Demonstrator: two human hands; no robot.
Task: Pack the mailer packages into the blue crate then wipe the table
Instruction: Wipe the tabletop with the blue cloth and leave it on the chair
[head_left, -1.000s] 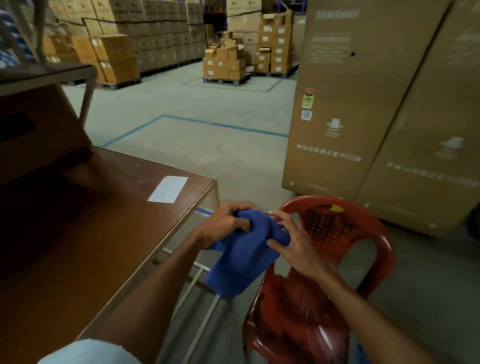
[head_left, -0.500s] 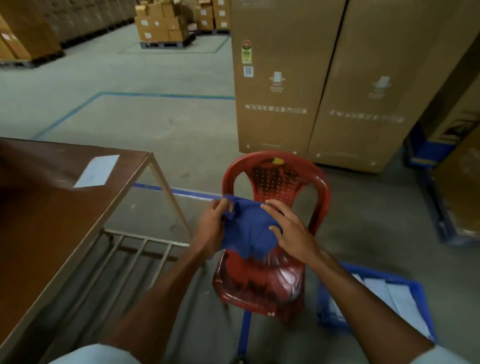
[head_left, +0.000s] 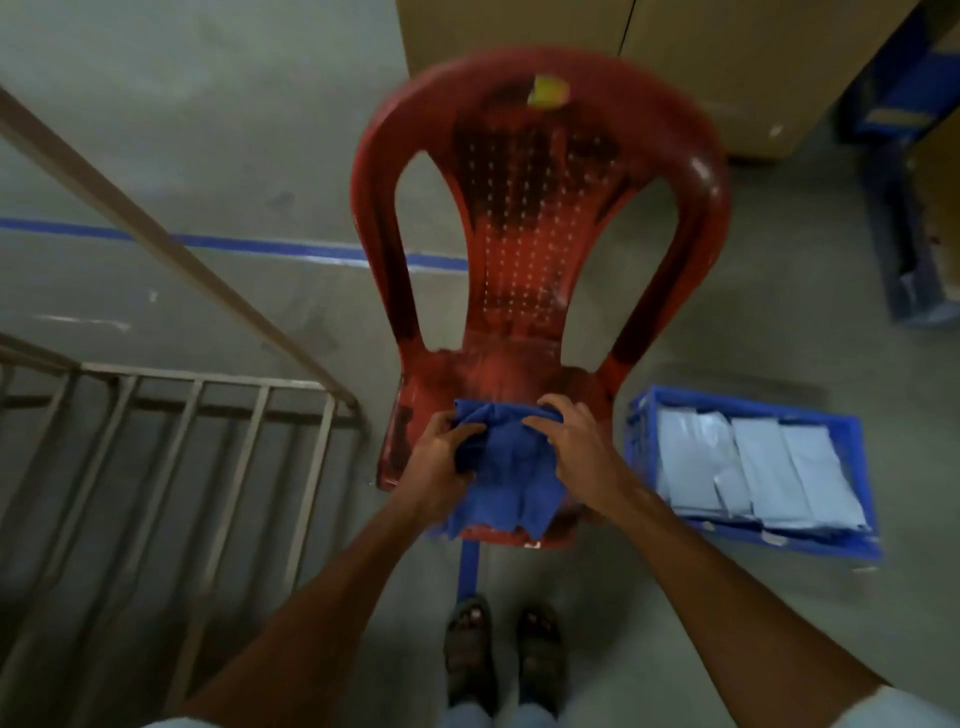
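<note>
The view is pitched straight down, and the frame is filled first by the grey floor (head_left: 182, 130), crossed by a blue line (head_left: 260, 247), with a carton (head_left: 519, 31) parked at the top edge. On the left, only a leg of the table (head_left: 156, 244) and its lower rack (head_left: 208, 410) are caught; the top itself is out of shot. Centre stage is taken by the red chair (head_left: 535, 234), its seat nearest the camera. Just beside the chair, on the right, the crate (head_left: 640, 447) is set on the floor, and it is lined with pale mailers (head_left: 753, 467), laid flat side by side. So the packing is judged done, or close to it, since no mailer is seen outside the crate. Now the cloth (head_left: 509, 467): blue, bunched, held over the front of the seat from both sides. The left hand (head_left: 441, 457) is closed round its left side; the right hand (head_left: 576, 447) is bent over the upper right corner, fingers hooked into the fold. The picture is blurred here, so whether the cloth is touching the seat or held just above it cannot be told. The wipe cannot be marked off: no tabletop is shown, and the cloth is over the chair. Sandalled feet (head_left: 467, 649) are planted below, and a small yellow sticker (head_left: 548, 91) is spotted on the chair back
</note>
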